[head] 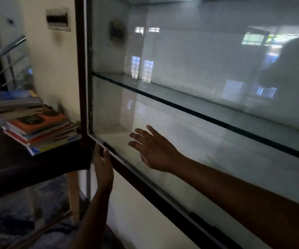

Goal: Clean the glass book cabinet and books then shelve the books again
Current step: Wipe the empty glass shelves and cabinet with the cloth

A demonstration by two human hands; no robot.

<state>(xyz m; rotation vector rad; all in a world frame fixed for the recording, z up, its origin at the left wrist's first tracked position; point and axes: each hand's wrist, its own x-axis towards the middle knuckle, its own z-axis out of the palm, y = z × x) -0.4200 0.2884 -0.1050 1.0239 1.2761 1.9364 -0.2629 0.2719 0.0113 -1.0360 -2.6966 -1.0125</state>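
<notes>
Left hand [103, 167] and right hand [155, 150] touch one cabinet [81, 69] beside one book stack [37, 127].

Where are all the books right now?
The books sit in a stack on the dark table at the left of the head view, just beside the cabinet frame.

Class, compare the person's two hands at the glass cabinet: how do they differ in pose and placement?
The left hand points upward, fingers together, at the lower frame rail; the right hand spreads its fingers over the glass pane. The left hand sits by the bottom corner, the right hand further along. Both are open and hold nothing.
</notes>
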